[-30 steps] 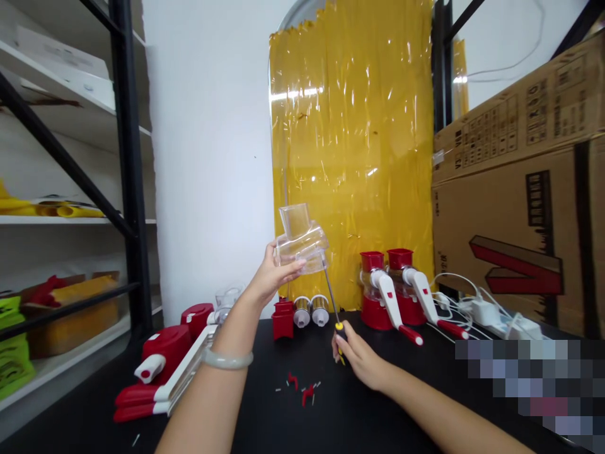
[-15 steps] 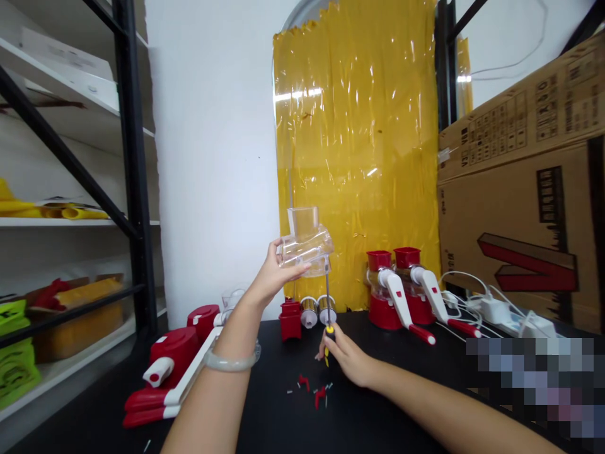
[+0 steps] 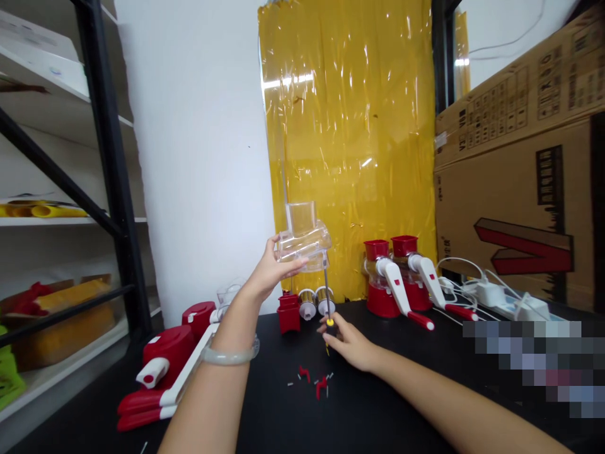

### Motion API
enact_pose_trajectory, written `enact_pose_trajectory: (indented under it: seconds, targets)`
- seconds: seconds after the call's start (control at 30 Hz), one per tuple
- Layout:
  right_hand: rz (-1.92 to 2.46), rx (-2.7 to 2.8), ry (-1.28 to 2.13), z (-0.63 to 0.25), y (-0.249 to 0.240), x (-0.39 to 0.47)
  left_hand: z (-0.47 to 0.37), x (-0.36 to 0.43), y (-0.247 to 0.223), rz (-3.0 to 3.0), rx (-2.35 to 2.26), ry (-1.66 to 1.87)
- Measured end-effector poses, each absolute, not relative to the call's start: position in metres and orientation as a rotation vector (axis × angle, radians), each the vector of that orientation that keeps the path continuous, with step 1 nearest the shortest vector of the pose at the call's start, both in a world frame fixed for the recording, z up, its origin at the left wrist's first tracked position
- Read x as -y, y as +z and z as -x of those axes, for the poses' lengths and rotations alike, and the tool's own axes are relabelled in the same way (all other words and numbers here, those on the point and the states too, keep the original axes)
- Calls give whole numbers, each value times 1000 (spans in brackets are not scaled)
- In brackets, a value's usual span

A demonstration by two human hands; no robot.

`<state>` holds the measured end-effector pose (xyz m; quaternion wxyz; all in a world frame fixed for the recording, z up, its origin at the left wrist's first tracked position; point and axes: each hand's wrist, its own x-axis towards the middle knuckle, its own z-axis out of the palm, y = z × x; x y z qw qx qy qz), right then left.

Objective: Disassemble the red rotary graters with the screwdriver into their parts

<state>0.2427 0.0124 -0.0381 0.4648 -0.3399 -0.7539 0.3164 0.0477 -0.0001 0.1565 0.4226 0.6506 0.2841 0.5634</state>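
Observation:
A clear plastic housing (image 3: pixel 302 236) with a square chute on top is held up above the black table by my left hand (image 3: pixel 274 268), thumb in front and fingers behind. From below, my right hand (image 3: pixel 347 340) grips a screwdriver (image 3: pixel 327 287) by its black and yellow handle. Its long shaft points upward, and the tip meets the lower right edge of the housing. Whether a screw sits at the tip is too small to tell. Beneath my hands, small red plastic parts (image 3: pixel 321 386) and several screws (image 3: pixel 290 384) lie on the table.
Two red-and-white hand-crank graters (image 3: pixel 382 296) stand at the back right, near white cables and a large carton (image 3: pixel 510 208). Red bases (image 3: pixel 170 353) and crank handles lie at left. Red hoppers (image 3: pixel 288 313) and metal drums (image 3: pixel 307 304) stand at the back.
The view has shifted slightly. Both hands keep hold of the housing and the screwdriver, and my right hand's fingers have changed position around the handle.

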Motion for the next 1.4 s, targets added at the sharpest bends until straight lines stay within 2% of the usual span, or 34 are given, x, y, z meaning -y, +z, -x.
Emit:
enact_pose_trajectory:
  seconds: [0.17,0.37,0.57,0.77,0.93,1.1,1.3,1.4]
  targets:
    - [758,1715,1014,-244,-37,-15,-47,5,159,-1678,-692,1424]
    - [972,1648,813,-244,-38,-18,-50,9,160,-1700,-720,1372]
    - [748,1742,747,-248,-29,-8,-49,6,159,-1712,-706,1381]
    - [1011,1681,525,-244,-29,-10,-51,7,160,-1726,-712,1371]
    - [826,1802,575,-248,-26,-7,-52,6,160,-1744,-688,1367]
    - [1087,1706,420,-249,-24,-8,-48,6,161,-1762,-682,1360]
    - [771,1840,602,-258,-21,-10,-43,3,161,-1763,-703,1358]
    - [880,1804,554,-258,-18,-12,-43,3,161,-1771,-726,1352]
